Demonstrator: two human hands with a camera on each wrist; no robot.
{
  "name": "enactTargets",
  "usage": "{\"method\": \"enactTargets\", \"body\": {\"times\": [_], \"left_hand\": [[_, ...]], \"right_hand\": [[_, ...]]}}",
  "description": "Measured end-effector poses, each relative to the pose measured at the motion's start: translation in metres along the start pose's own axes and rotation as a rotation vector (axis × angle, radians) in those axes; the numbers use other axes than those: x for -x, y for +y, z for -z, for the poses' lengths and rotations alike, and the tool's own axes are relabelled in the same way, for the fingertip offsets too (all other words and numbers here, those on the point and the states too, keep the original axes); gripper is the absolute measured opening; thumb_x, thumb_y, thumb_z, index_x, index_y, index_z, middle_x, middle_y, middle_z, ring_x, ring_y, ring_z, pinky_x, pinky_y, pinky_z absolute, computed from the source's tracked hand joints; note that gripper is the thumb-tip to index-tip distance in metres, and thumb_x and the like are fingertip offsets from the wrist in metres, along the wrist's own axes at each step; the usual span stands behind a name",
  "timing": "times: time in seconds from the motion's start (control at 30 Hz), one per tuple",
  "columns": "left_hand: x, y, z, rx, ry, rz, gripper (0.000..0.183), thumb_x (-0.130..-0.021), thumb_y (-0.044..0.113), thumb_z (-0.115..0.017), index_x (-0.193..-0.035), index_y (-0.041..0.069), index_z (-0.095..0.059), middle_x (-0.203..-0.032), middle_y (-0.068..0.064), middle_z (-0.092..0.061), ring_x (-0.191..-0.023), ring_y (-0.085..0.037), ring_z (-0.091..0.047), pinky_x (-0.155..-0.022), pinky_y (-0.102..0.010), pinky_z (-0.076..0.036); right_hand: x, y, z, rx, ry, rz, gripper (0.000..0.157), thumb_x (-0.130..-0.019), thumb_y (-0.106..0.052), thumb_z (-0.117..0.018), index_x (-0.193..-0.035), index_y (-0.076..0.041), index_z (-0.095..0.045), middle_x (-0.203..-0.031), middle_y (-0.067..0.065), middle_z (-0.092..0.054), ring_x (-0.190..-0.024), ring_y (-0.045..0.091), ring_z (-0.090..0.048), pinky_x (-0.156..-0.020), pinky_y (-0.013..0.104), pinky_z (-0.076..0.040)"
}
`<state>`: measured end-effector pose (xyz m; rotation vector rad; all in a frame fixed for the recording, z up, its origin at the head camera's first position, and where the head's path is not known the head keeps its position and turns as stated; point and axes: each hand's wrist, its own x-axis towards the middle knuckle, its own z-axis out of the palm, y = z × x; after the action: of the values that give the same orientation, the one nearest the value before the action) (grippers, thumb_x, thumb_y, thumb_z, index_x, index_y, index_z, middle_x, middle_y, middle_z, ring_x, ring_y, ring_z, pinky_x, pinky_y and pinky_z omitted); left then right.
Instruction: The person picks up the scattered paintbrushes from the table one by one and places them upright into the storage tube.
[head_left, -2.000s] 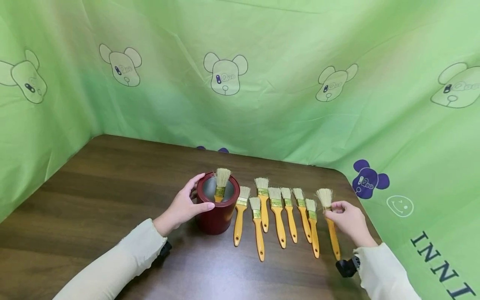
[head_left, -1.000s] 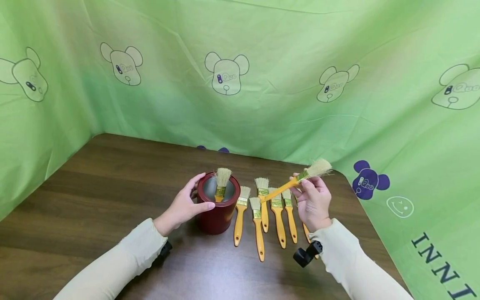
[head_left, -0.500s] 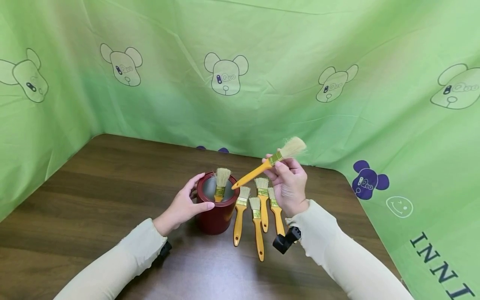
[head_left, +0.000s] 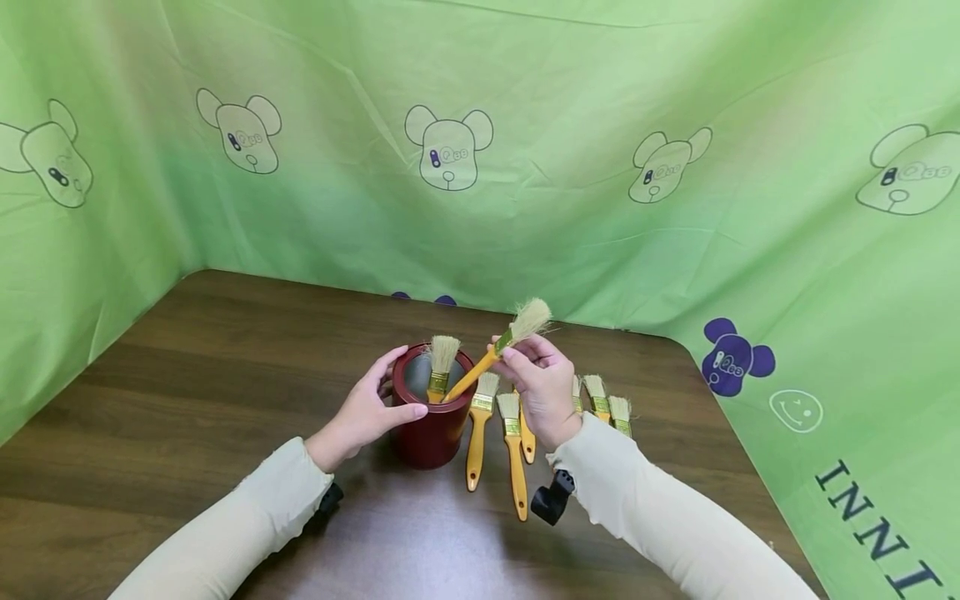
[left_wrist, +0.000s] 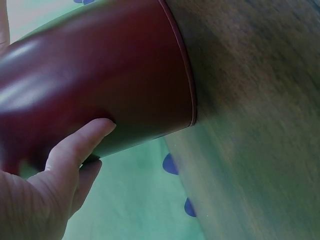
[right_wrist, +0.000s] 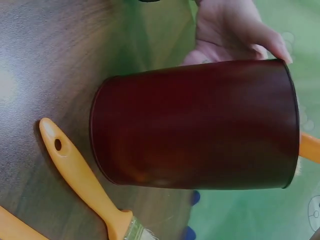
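My left hand (head_left: pixel 366 418) holds a dark red cylindrical can (head_left: pixel 426 440) from its left side, thumb at the near rim and fingers round the far side. The can stands upright on the table, its grey inside partly visible. One paintbrush (head_left: pixel 443 354) is in it, pale bristles up. Between thumb and fingers, my right hand (head_left: pixel 546 387) pinches a second paintbrush (head_left: pixel 476 373) near its gold ferrule. That brush slants, bristles up and right, with its orange handle's end inside the can's mouth. In the right wrist view, the handle passes over the can's rim (right_wrist: pixel 292 125).
Several more paintbrushes lie right of the can, including a wide one (head_left: pixel 477 442) beside it and a narrower one (head_left: pixel 516 467). Others, such as the rightmost brush (head_left: pixel 620 414), are partly hidden by my right arm. A green printed curtain (head_left: pixel 450 242) borders the brown wooden table (head_left: pixel 247 350).
My right hand has lifted the rightmost paintbrush off the table, tilted it and carried it left, bringing its handle end into the can. My left hand keeps its place on the can.
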<state>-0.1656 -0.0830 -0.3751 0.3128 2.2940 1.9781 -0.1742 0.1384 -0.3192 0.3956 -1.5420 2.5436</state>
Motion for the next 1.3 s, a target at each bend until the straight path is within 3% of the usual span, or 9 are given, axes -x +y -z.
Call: {"method": "enactTargets", "body": {"times": [0.27,0.4,0.5,0.6,0.73,0.87,1.07,1.17,1.3], "left_hand": [[0.0,-0.001,0.0,-0.01,0.001,0.021,0.084,-0.079,0.01,-0.077,-0.148,0.008,-0.03,-0.125,-0.02,-0.049,-0.121,-0.037,-0.047,-0.099,-0.048,-0.041],[0.0,0.0,0.001,-0.007,0.001,0.014,0.084,-0.079,0.01,-0.077,-0.148,0.008,-0.03,-0.125,-0.02,-0.05,-0.121,-0.036,-0.048,-0.098,-0.046,-0.042],[0.0,-0.001,0.001,-0.003,0.0,0.006,0.083,-0.079,0.009,-0.077,-0.148,0.007,-0.03,-0.125,-0.02,-0.05,-0.12,-0.036,-0.049,-0.098,-0.045,-0.042],[0.0,-0.001,0.0,-0.007,-0.001,0.001,0.083,-0.079,0.008,-0.076,-0.148,0.006,-0.03,-0.125,-0.02,-0.05,-0.12,-0.036,-0.049,-0.098,-0.046,-0.042],[0.0,0.0,-0.002,-0.006,-0.004,-0.004,0.083,-0.079,0.007,-0.076,-0.148,0.006,-0.03,-0.125,-0.02,-0.049,-0.119,-0.036,-0.049,-0.098,-0.046,-0.042],[0.0,0.002,-0.002,-0.006,-0.004,-0.016,0.083,-0.079,0.007,-0.076,-0.147,0.004,-0.03,-0.126,-0.021,-0.048,-0.119,-0.037,-0.049,-0.098,-0.046,-0.042],[0.001,0.002,0.0,-0.002,0.0,-0.024,0.083,-0.079,0.006,-0.076,-0.148,0.004,-0.029,-0.126,-0.022,-0.048,-0.12,-0.037,-0.048,-0.098,-0.046,-0.042],[0.001,0.002,0.0,-0.005,-0.002,-0.026,0.083,-0.079,0.007,-0.076,-0.148,0.004,-0.029,-0.126,-0.022,-0.048,-0.12,-0.037,-0.048,-0.098,-0.046,-0.042],[0.0,0.0,0.0,-0.006,0.002,-0.019,0.083,-0.079,0.007,-0.076,-0.148,0.004,-0.029,-0.125,-0.022,-0.048,-0.121,-0.038,-0.048,-0.099,-0.047,-0.041]], "right_hand": [[0.005,0.015,0.006,0.144,0.017,-0.04,0.033,-0.084,0.015,-0.053,-0.088,-0.013,-0.069,-0.088,-0.001,-0.071,-0.079,0.01,-0.066,-0.075,0.025,-0.054],[0.008,0.023,0.016,0.261,0.035,-0.089,0.026,-0.083,0.014,-0.057,-0.1,-0.001,-0.068,-0.088,-0.005,-0.069,-0.081,0.008,-0.063,-0.075,0.023,-0.052],[0.009,0.024,0.026,0.29,0.033,-0.122,0.034,-0.082,0.014,-0.058,-0.116,0.012,-0.06,-0.091,-0.004,-0.069,-0.087,0.008,-0.064,-0.078,0.023,-0.051],[0.01,0.02,0.04,0.262,0.021,-0.15,0.034,-0.084,0.012,-0.06,-0.116,0.003,-0.063,-0.094,-0.002,-0.068,-0.088,0.009,-0.065,-0.079,0.023,-0.052],[0.011,0.005,0.074,0.221,-0.005,-0.186,0.032,-0.085,0.011,-0.059,-0.102,-0.015,-0.067,-0.088,0.002,-0.066,-0.078,0.012,-0.066,-0.074,0.023,-0.053],[0.009,-0.016,0.125,0.284,-0.005,-0.226,0.029,-0.085,0.008,-0.062,-0.099,-0.016,-0.07,-0.083,0.002,-0.063,-0.072,0.012,-0.065,-0.071,0.024,-0.054],[0.007,-0.034,0.198,0.556,0.259,-0.212,0.024,-0.086,0.0,-0.068,-0.086,-0.024,-0.069,-0.073,-0.007,-0.065,-0.063,0.006,-0.062,-0.065,0.023,-0.054],[0.009,-0.037,0.22,0.722,0.349,-0.322,0.011,-0.088,-0.008,-0.068,-0.096,-0.014,-0.065,-0.07,-0.013,-0.062,-0.062,0.004,-0.06,-0.062,0.021,-0.053],[0.012,-0.036,0.232,0.847,0.27,-0.531,0.05,-0.09,-0.017,-0.067,-0.128,0.008,-0.045,-0.08,-0.014,-0.059,-0.071,0.006,-0.059,-0.067,0.023,-0.054]]}}
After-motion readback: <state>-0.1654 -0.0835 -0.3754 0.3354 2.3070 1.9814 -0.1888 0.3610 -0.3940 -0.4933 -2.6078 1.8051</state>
